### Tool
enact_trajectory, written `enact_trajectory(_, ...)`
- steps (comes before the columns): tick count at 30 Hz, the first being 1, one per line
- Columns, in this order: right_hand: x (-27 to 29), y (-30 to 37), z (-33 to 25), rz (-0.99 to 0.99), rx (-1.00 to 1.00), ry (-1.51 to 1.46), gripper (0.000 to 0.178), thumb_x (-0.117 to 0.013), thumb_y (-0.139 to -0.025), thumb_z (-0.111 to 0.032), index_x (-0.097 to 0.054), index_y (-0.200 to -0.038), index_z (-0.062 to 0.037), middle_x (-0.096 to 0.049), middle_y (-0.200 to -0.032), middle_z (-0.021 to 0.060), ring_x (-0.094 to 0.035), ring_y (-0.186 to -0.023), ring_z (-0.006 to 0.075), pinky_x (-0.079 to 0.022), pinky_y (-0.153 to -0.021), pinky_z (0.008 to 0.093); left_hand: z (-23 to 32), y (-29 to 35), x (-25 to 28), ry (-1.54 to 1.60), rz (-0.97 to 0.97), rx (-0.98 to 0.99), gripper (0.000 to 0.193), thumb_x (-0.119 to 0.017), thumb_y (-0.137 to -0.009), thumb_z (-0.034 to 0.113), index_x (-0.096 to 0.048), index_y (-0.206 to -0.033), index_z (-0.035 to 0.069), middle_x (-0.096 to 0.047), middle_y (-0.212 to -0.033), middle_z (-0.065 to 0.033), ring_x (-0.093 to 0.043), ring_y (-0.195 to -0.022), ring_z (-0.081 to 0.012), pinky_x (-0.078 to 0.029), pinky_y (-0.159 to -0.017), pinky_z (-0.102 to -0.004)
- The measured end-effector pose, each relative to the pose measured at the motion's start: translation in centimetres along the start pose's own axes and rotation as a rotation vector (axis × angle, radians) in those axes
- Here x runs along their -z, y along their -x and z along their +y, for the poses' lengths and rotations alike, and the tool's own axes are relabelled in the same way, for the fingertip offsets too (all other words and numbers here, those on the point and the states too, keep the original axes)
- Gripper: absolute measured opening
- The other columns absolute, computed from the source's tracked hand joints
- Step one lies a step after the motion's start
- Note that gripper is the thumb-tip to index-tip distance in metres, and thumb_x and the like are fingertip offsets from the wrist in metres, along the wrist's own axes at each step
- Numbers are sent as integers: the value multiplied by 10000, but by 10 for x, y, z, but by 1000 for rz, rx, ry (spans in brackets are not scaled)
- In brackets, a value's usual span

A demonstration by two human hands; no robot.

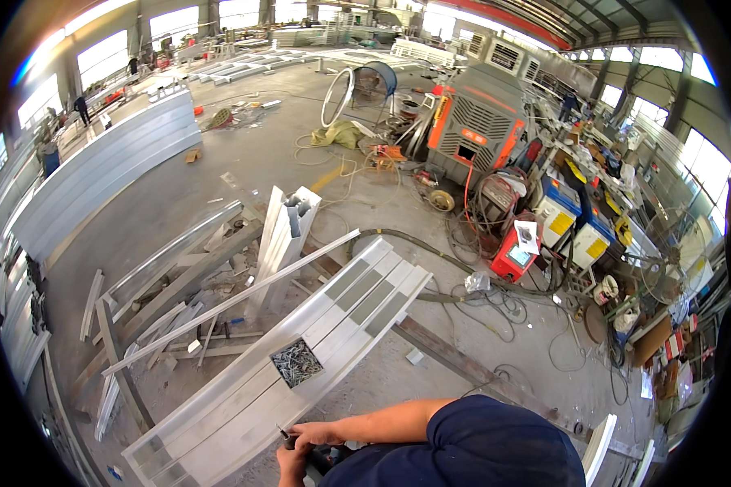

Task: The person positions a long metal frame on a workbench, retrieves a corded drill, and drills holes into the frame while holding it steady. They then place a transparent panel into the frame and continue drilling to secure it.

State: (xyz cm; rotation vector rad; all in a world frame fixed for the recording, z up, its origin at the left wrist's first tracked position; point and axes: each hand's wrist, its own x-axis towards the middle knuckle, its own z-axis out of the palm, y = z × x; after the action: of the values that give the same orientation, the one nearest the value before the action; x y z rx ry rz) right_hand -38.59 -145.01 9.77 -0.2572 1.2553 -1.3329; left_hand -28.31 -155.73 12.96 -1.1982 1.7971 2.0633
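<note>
A dark cordless drill (320, 464) with a thin bit pointing up and left is at the lower edge, partly hidden by my hands and shirt. My right hand (317, 434) reaches across from the right, its fingers closed round the drill's front end. Just below it, my left hand (290, 463) is closed against the drill too; the lower edge cuts off part of it. Beyond the bit lies a long white metal panel (256, 406), slanting up to the right. On the panel sits a square tray full of small silver screws or nails (296, 363).
Metal profiles and offcuts (162, 325) lie left of the panel, near an upright white profile (280, 243). A dark steel beam (463, 365) runs beneath it. Cables cross the floor to a red welding machine (513, 253) and a large grey-orange machine (475, 122). Clutter lines the right side.
</note>
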Motion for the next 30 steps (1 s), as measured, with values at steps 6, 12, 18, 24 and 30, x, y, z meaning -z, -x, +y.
enact_trajectory(6, 9, 24, -25, -63, -63, -103, 533, -596, -775, -149, -506, -1265, 40, -619, -880, 80, -592, -754, 136, -493, -664, 307, -20, -11, 9, 36, 4, -10, 346, -837, -615, 102, -702, -908, -21, -684, -834, -56, -640, -692, -154, -515, -630, -300)
enact_trajectory(12, -6, 42, -75, 13, 963, 1637, 346, -546, -857, -189, -611, -1167, -50, -646, -1142, 105, -511, -1234, 280, -183, -1192, 496, -36, -34, 13, -510, -35, -136, 352, -825, -667, 222, -718, -935, 21, -714, -855, -117, -681, -753, -208, -531, -665, -336)
enact_trajectory(18, -3, -3, -61, -247, 786, 2159, 227, -536, -791, -189, -721, -885, -96, -702, -1004, 42, -559, -1169, 220, -95, -1218, 507, -70, -73, -2, -894, -189, -617, 362, -727, -767, 461, -726, -938, 142, -720, -944, -125, -683, -875, -298, -522, -724, -419)
enact_trajectory(24, -10, -33, -45, -354, 247, 2267, 192, -568, -779, -192, -751, -809, -143, -724, -928, 48, -636, -997, 221, -192, -1175, 492, -79, -76, -22, -975, -116, -418, 355, -691, -772, 417, -699, -1042, 188, -714, -996, -96, -676, -921, -288, -518, -784, -413)
enact_trajectory(30, -23, -5, -81, -322, 288, 2319, 199, -569, -813, -209, -758, -835, -155, -731, -931, 46, -653, -993, 221, -235, -1151, 470, -66, -77, -16, -607, -242, -202, 342, -766, -718, 350, -726, -976, 128, -719, -946, -129, -683, -849, -279, -527, -764, -394)
